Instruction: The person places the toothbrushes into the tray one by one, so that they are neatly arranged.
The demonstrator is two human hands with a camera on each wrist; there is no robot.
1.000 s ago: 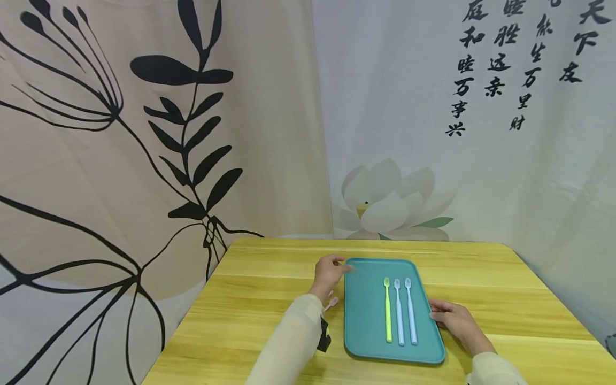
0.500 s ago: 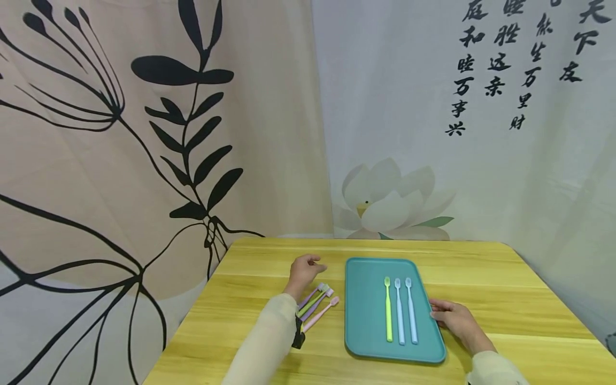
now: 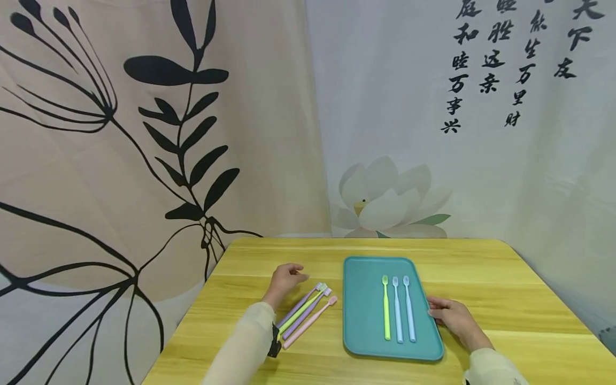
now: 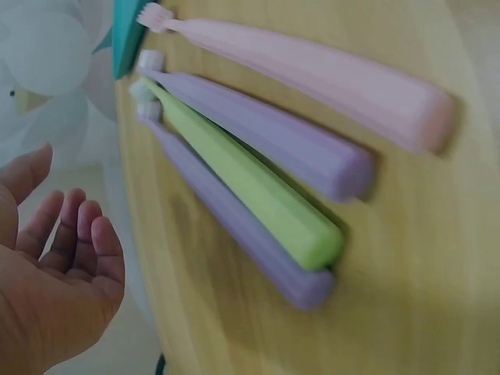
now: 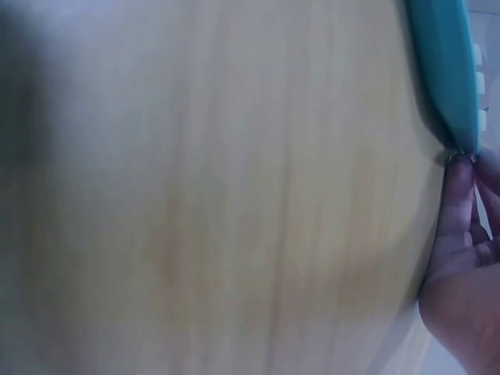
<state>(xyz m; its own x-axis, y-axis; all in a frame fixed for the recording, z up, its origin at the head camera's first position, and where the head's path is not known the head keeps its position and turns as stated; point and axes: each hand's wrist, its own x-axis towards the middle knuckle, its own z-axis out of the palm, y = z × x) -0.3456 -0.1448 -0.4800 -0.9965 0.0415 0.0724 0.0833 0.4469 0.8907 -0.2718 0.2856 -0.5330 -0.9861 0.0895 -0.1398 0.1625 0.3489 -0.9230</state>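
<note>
Fingers of your left hand (image 3: 285, 280): loosely bent, released, nothing in them; the hand is just left of the loose brush heads. Fingers of your right hand (image 3: 454, 320): pinching the rim of the teal tray (image 3: 363, 307) at its right side. Loose on the wooden table (image 3: 520, 289), left of the tray, in order from the left: 1st purple toothbrush (image 4: 223, 211), 1 green toothbrush (image 4: 242, 176), 2nd purple toothbrush (image 4: 266, 129), 1 pink toothbrush (image 4: 312, 74). All 4 slant, heads away from you and to the right; the first 3 bunch together at their heads, the pink lies a little apart, nearest the tray. In the tray, right of its middle, heads at the far end: 1 yellow-green toothbrush (image 3: 386, 313), 1 blue toothbrush (image 3: 398, 315) and another blue toothbrush (image 3: 410, 315), side by side and apart. Behind your table: 1 pale backdrop (image 3: 279, 133), printed with dark plants, a white flower and black characters.
</note>
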